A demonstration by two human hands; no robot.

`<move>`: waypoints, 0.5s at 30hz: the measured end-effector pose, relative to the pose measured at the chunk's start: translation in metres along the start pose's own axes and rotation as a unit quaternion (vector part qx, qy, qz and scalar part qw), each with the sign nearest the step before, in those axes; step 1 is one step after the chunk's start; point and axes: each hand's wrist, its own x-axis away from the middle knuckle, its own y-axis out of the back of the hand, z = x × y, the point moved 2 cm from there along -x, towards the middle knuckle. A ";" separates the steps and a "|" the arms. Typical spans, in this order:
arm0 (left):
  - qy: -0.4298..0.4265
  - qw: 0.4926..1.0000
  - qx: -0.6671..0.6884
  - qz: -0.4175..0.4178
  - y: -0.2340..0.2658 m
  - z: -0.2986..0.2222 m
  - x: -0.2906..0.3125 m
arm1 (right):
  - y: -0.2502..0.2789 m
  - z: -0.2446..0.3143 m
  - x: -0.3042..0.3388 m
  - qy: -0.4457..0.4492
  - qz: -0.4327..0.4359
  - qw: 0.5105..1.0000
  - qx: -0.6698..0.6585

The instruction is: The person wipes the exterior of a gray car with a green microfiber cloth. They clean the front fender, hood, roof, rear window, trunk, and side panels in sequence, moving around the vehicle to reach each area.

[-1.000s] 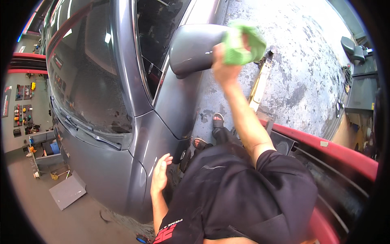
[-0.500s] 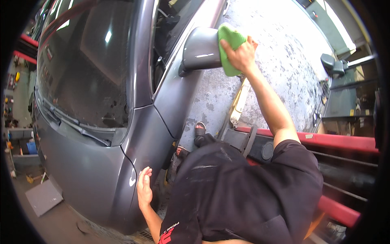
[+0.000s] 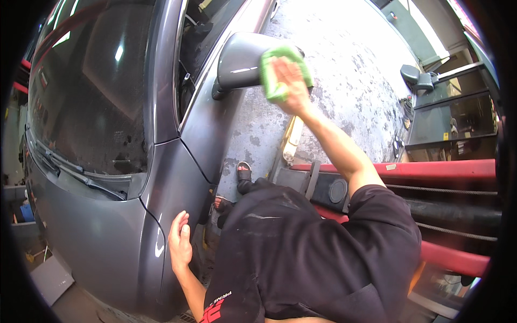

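The person's black shirt [image 3: 318, 247], soft matte fabric, creases across the torso. The left hand [image 3: 181, 245] is raised beside the smooth, glossy grey fender [image 3: 167, 172], fingers loosely together and slightly curved; whether it touches the paint, I cannot tell. Farther out, the right hand [image 3: 291, 89] lies over a ribbed, pliant green cloth [image 3: 266, 72] at the outer end of the rounded side mirror [image 3: 237, 58]; its fingers extend flat, but blur hides how widely they spread. The windshield [image 3: 102, 91] is dark, dusty glass. Beyond, pale floor [image 3: 355, 107] shows worn, dark patches, with a red metal beam [image 3: 441, 169] at right.
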 end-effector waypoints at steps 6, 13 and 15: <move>0.072 0.997 0.008 -0.019 -0.011 0.004 0.016 | -0.001 0.025 -0.022 -0.241 -0.196 0.940 -0.143; -0.082 0.977 0.168 0.098 -0.022 -0.035 -0.021 | 0.018 0.033 -0.052 -0.037 -0.131 0.984 -0.116; -0.106 0.938 0.302 0.130 -0.019 -0.045 -0.024 | 0.022 0.010 -0.098 -0.128 -0.025 0.976 -0.173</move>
